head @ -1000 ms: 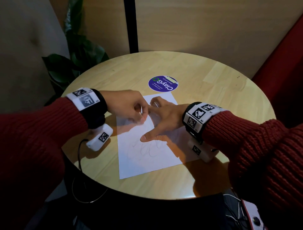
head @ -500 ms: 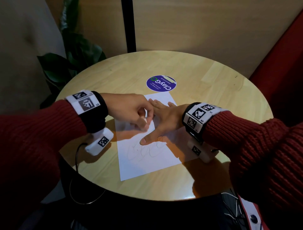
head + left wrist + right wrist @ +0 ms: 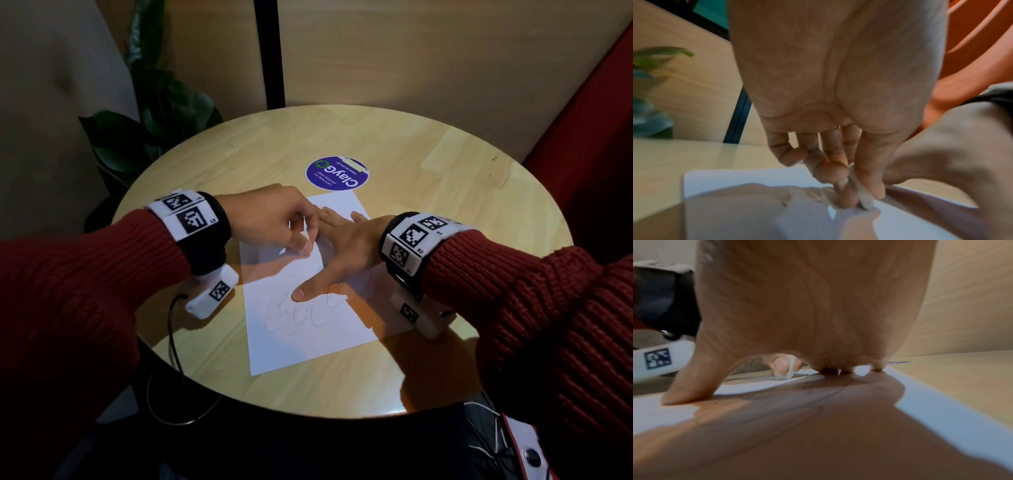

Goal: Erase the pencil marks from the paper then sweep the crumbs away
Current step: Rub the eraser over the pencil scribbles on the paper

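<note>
**A:** What is on the round wooden bench [image 3: 428,192] at this point?

**B:** A white sheet of paper [image 3: 308,339] lies flat near its front edge. The right hand [image 3: 346,250] is spread open on the sheet, fingers straight, thumb tip pressing down beside the pencil marks [image 3: 301,317]. The left hand [image 3: 274,222] is curled, pinching a small white eraser [image 3: 863,198] between thumb and fingertips, its tip touching the paper just above the scribble.

**A:** How should the erasing go?

**B:** My judgement: keep the right palm pinning the sheet, and rub with short strokes moving away from that hand, so the paper pulls taut rather than buckling. Light pressure suits thin paper (it creases easily). The right thumb covers the top of the marks, so it would need to shift aside.

**A:** What can't be made out?

**B:** No crumbs are discernible on the sheet. The eraser is almost wholly hidden by the fingers in the head view, and both wrist views are blurred. Whether marks continue under the right palm cannot be told. A purple sticker [image 3: 337,173] sits behind the paper; its small print is unreadable.
</note>
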Available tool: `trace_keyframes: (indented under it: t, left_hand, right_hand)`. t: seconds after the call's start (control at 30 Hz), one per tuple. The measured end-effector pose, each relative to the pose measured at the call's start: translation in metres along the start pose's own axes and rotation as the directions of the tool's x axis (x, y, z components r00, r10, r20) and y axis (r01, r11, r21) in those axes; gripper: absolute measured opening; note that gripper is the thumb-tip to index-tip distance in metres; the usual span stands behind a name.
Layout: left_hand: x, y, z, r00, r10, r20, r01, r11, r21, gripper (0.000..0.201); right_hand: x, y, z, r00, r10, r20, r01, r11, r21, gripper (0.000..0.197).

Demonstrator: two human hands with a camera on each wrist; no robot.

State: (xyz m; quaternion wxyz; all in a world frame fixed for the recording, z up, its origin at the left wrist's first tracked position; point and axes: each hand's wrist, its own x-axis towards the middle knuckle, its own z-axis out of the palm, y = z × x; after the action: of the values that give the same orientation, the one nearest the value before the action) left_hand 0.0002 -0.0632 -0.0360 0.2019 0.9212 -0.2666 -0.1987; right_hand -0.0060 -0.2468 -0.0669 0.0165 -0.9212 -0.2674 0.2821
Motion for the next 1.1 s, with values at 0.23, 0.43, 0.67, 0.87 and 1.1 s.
trace_keyframes:
  t: [0.23, 0.43, 0.67, 0.87, 1.1]
  left_hand:
    - [-0.002, -0.003, -0.002, 1.000, -0.015, -0.010, 0.015, 1.000, -0.006, 0.004]
    - [-0.009, 0.000, -0.003, 0.982, 0.009, 0.190, -0.002, 0.999, -0.036, 0.002]
    - [-0.015, 0.002, -0.003, 0.959, 0.029, 0.283, -0.014, 0.998, -0.054, 0.003]
    - [-0.016, -0.008, -0.001, 0.993, -0.002, 0.116, 0.003, 1.000, -0.010, 0.002]
    - [-0.022, -0.008, -0.002, 0.999, -0.016, 0.051, 0.015, 1.000, 0.016, 0.004]
  right_hand:
    - [-0.001, 0.001, -0.001, 1.000, 0.013, 0.001, -0.013, 1.000, 0.007, 0.143]
    - [-0.003, -0.002, 0.000, 0.999, 0.036, -0.014, -0.036, 0.999, -0.007, 0.148]
    - [-0.007, -0.004, -0.002, 0.998, 0.061, -0.006, -0.061, 0.998, -0.025, 0.150]
    - [-0.009, -0.006, -0.004, 0.998, 0.061, 0.001, -0.061, 0.998, -0.028, 0.150]
    - [-0.012, -0.008, -0.007, 0.997, 0.076, 0.016, -0.076, 0.997, -0.016, 0.150]
